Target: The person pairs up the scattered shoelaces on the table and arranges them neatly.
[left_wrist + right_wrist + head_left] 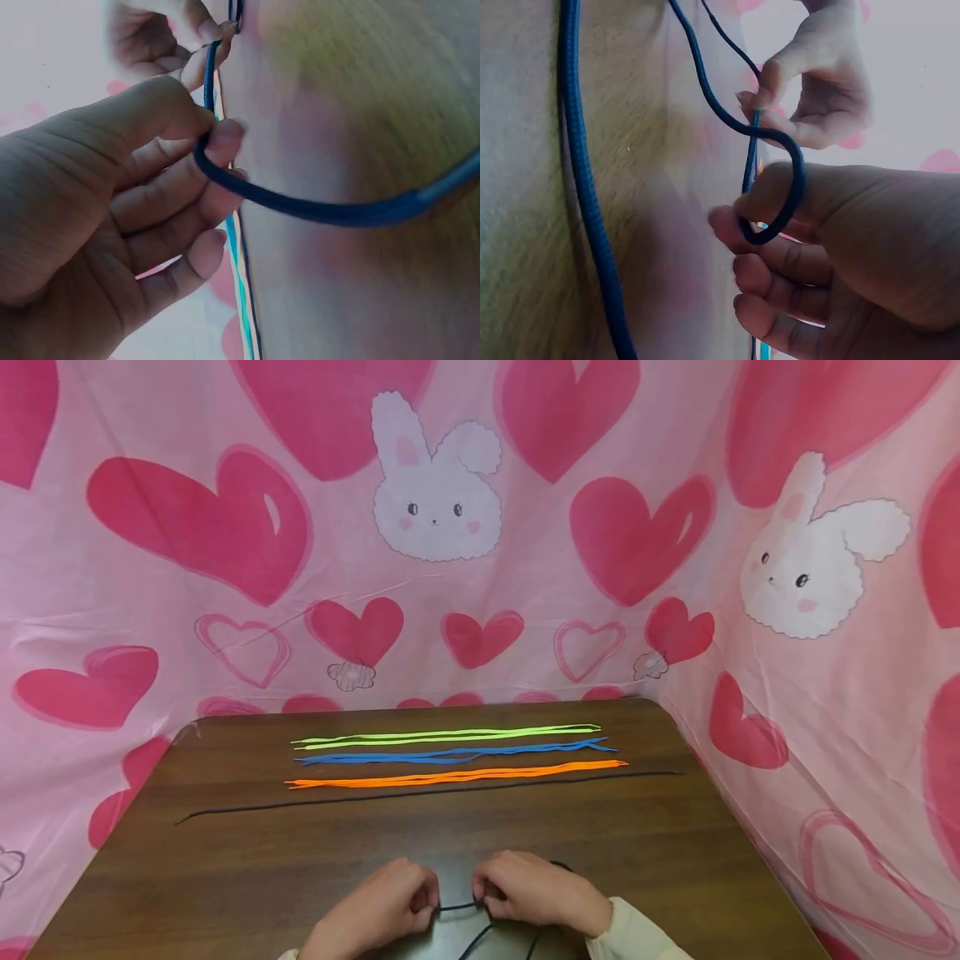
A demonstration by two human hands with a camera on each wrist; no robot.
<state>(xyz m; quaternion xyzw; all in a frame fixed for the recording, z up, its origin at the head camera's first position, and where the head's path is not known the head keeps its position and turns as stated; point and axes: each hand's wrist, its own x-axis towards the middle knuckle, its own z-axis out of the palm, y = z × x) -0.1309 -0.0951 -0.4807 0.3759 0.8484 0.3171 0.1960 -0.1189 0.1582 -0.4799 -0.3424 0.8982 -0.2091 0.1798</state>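
Observation:
Low in the head view, both hands hold one dark round shoelace (457,907), a short piece of it stretched between them. My left hand (382,903) pinches it between thumb and index finger; in the left wrist view its tipped end section (442,184) reaches out to the right of that hand (97,195). A little apart on the right, my right hand (536,891) also pinches the lace. In the right wrist view the lace (793,199) bends in a loop at the right thumb and index finger, and its long part hangs towards the table.
Across the back of the brown wooden table (187,868) lie yellow-green laces (450,735), blue laces (420,757), orange laces (457,774) and a straight dark lace (427,792), roughly parallel. Pink heart-printed cloth (525,577) hangs behind and at the sides.

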